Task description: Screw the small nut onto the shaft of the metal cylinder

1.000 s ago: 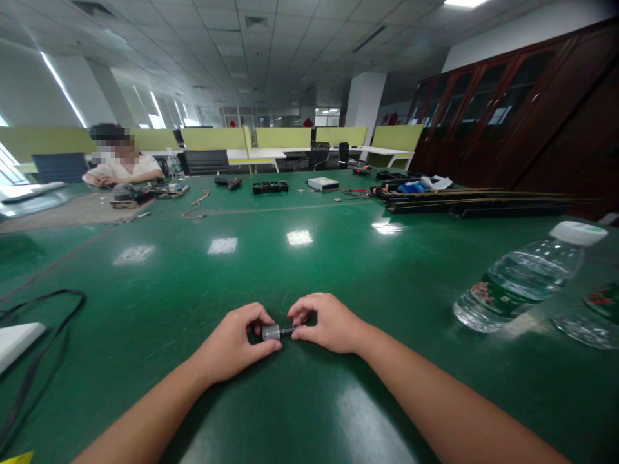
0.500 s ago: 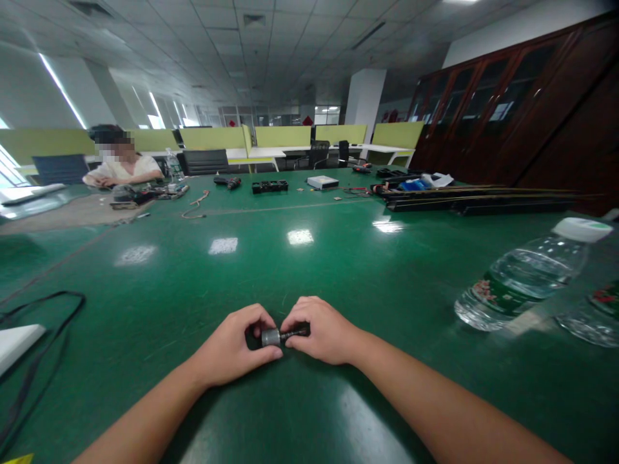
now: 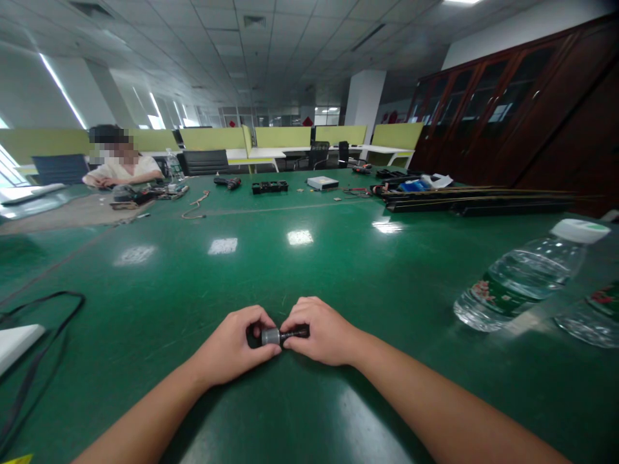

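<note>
Low over the near part of the green table [image 3: 271,270], my left hand [image 3: 235,345] is closed around a small silver cylinder [image 3: 270,336]. A dark end shows inside the curl of its fingers. From the right side of the cylinder a thin dark shaft [image 3: 294,332] sticks out, lying about level. My right hand [image 3: 323,332] pinches this shaft close to the cylinder, thumb below and fingers above. The fingertips of both hands nearly meet. Whether shaft and cylinder are one piece I cannot tell.
At right stand a water bottle [image 3: 520,283] and part of another. Farther off lie a power drill [image 3: 227,182], a black slotted part [image 3: 269,187], a white-topped box [image 3: 322,183] and long black rails [image 3: 474,198]. A strap [image 3: 41,361] lies at left; a person [image 3: 123,169] sits beyond.
My left thumb has drawn in slightly against the silver cylinder. Otherwise both hands hold the same place and grip.
</note>
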Available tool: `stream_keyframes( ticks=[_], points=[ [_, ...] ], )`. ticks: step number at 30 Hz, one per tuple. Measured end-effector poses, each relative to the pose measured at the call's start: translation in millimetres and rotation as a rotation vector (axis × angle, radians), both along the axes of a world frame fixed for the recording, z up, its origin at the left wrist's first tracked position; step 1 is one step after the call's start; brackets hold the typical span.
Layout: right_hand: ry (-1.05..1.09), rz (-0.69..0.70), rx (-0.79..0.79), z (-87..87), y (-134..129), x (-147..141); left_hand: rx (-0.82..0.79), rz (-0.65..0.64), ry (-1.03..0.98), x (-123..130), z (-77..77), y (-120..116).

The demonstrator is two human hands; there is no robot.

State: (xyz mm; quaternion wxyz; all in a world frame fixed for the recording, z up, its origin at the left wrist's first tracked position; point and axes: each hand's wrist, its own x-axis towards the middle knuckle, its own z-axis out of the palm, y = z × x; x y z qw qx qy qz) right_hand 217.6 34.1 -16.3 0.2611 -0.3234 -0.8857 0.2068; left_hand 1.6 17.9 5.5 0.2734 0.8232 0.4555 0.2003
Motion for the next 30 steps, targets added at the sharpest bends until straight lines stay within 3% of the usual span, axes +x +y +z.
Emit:
stream_keyframes(
  ticks=[30],
  points=[
    [-0.015, -0.002, 0.008, -0.5, 3.4, 5.2, -0.006, -0.009, 0.004, -0.7, 0.7, 0.2]
  ],
)
